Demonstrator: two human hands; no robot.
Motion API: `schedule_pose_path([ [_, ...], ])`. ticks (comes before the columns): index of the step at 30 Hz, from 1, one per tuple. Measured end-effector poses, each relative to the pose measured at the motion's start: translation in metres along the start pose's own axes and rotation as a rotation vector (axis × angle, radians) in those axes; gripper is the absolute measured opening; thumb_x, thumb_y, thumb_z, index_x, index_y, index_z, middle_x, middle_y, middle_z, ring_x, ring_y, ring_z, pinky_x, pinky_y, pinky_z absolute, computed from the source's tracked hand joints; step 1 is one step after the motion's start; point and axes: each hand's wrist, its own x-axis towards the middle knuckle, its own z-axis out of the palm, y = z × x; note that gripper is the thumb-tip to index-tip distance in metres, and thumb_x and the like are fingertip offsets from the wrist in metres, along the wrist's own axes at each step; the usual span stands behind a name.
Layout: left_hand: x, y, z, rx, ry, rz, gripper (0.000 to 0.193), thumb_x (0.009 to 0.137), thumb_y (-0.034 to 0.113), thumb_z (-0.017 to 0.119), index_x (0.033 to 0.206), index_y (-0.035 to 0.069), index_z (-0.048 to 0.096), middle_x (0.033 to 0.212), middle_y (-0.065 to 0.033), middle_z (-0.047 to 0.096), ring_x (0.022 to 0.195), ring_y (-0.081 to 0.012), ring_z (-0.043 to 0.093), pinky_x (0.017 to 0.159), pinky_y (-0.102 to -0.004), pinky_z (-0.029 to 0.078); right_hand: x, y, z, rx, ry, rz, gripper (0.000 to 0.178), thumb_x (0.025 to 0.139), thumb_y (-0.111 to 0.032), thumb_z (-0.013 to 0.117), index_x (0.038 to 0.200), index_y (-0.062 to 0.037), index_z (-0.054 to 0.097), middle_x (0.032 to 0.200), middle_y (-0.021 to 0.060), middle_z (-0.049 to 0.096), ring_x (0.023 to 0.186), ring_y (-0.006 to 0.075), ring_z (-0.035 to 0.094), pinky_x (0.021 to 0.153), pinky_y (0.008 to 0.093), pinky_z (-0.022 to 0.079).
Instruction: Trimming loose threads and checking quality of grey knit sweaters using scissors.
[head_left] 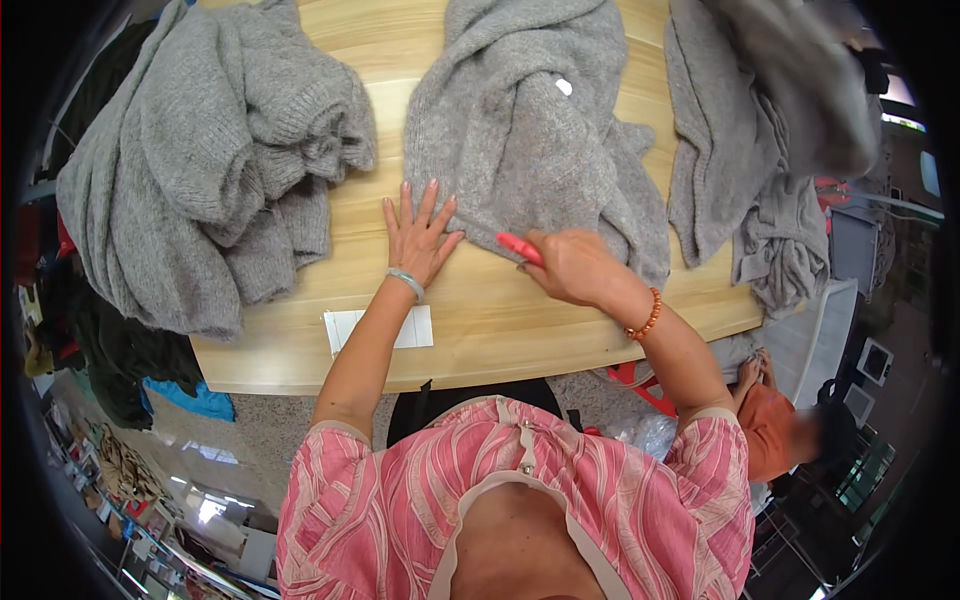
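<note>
A grey knitted sweater lies crumpled on the wooden table in front of me, with a small white spot on its upper part. My left hand rests palm down with its fingers spread, the fingertips at the sweater's lower left edge. A bracelet circles that wrist. Closed around a small red tool, my right hand is at the sweater's lower edge. Only the tool's red end shows past my fingers, so its kind cannot be made out. An orange bead bracelet is on my right wrist.
A pile of grey sweaters covers the table's left side. More grey knitwear lies at the right, its upper part blurred. A white card sits near the table's front edge. A person in orange is at the lower right.
</note>
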Motion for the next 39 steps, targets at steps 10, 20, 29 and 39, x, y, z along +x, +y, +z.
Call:
schedule_pose_path([
  [10,0.016,0.017,0.024,0.161,-0.036,-0.014,0.059,0.086,0.042,0.059,0.141,0.028,0.042,0.156,-0.0079,0.018,0.139,-0.04,0.019,0.11,-0.0604,0.011,-0.044,0.029,0.021,0.183,-0.015,0.049,0.025,0.085,-0.025,0.059,0.095,-0.0021,0.06,0.079,0.0203,0.066,0.079,0.0375,0.064,0.069,0.0469,0.05],
  [20,0.032,-0.011,-0.03,0.806,-0.262,-0.171,0.049,0.086,0.019,0.055,0.134,0.02,0.05,0.134,-0.0167,0.049,0.121,-0.0402,0.045,0.102,-0.0562,0.032,-0.214,0.153,0.08,0.58,0.507,0.411,0.037,0.088,-0.026,0.06,0.122,-0.0139,0.052,0.094,0.0169,0.065,0.087,0.0386,0.062,0.072,0.0446,0.049],
  [29,0.042,0.303,0.064,-0.384,-0.335,0.863,0.048,0.08,0.004,0.058,0.128,0.01,0.053,0.136,-0.0152,0.048,0.128,-0.0358,0.043,0.106,-0.0453,0.036,-0.315,0.192,0.118,0.567,0.551,0.74,0.039,0.089,-0.029,0.058,0.121,-0.008,0.05,0.085,0.0249,0.063,0.082,0.0437,0.061,0.069,0.0478,0.048],
  [39,0.086,0.384,0.188,-0.11,-0.424,0.682,0.066,0.089,0.033,0.054,0.143,0.004,0.03,0.153,-0.0123,0.021,0.141,-0.0383,0.012,0.113,-0.0564,0.007,-0.364,0.217,0.139,0.606,0.344,0.774,0.041,0.086,-0.034,0.061,0.118,-0.0092,0.053,0.083,0.026,0.063,0.08,0.0447,0.061,0.072,0.0517,0.048],
])
